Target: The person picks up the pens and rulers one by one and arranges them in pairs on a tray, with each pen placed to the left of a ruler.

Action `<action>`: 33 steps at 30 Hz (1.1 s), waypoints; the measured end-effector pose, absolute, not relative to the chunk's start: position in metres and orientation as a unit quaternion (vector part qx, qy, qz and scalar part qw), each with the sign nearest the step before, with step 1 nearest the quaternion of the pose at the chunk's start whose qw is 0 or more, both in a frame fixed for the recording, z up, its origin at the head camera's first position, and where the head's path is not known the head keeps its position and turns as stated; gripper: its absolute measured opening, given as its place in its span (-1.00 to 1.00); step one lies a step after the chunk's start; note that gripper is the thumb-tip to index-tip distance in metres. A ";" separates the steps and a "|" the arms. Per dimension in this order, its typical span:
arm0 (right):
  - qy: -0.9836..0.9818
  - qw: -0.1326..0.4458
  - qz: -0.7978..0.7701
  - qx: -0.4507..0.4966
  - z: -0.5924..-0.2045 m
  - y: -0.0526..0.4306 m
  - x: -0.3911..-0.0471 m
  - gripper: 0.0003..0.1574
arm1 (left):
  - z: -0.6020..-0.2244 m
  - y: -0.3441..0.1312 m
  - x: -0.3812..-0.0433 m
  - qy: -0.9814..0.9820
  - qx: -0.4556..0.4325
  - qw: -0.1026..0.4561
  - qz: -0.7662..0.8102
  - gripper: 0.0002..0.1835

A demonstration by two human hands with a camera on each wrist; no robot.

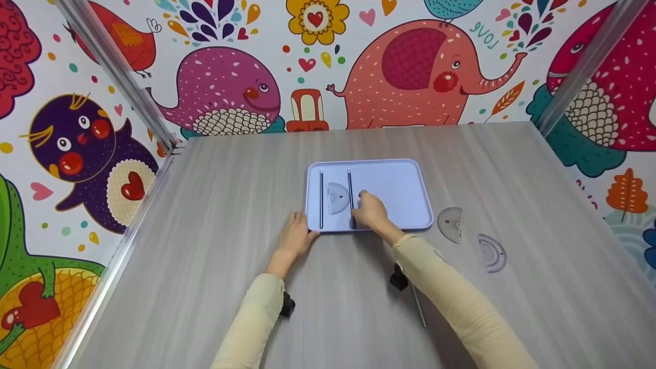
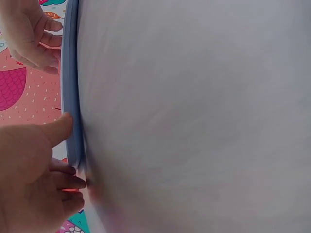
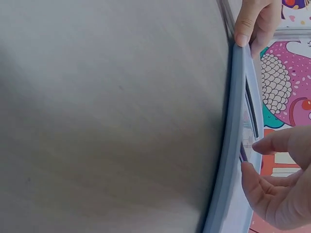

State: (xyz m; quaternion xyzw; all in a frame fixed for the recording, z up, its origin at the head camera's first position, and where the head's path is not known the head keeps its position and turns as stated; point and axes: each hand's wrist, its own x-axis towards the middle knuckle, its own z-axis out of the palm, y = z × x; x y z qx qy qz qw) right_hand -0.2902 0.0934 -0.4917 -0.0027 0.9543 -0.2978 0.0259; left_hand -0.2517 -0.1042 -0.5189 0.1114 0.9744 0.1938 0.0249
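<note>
Handling the pencil (image 1: 350, 184) calls for a light fingertip pinch. It lies inside the tray (image 1: 397, 192), at the right grip (image 1: 371, 211), and extends away from that grip toward the far rim. Thumb and forefinger of the right grip stand slightly parted, astride the pencil toward its near end; whether they press it cannot be told. The left grip (image 1: 294, 236) holds the near-left corner of the tray.

Expect the pencil to be light, stiff, smooth and prone to rolling; take hold across the shaft. Expect the tray to be light and liable to slide; brace it at a corner.

Observe the limits. Left of the right grip, a clear protractor (image 1: 336, 198) lies just beside the pencil, with a second pencil (image 1: 321, 200) farther left. The raised near rim is close below the right grip. Rightward, open tray floor gives room; beyond the rim, two loose protractors (image 1: 450, 224) lie on the desk (image 1: 230, 195).
</note>
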 end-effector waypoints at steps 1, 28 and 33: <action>0.955 0.024 -0.297 -0.003 -0.491 0.094 -0.290 -0.43 | -0.519 -0.104 -0.252 0.974 0.112 0.024 0.193 -0.31; 0.961 -0.129 -0.226 -0.092 -0.495 0.122 -0.266 -0.29 | -0.520 -0.105 -0.251 0.970 0.117 0.021 0.211 -0.33; 0.955 -0.167 -0.198 -0.141 -0.500 0.130 -0.258 -0.24 | -0.519 -0.105 -0.251 0.971 0.118 0.022 0.208 -0.33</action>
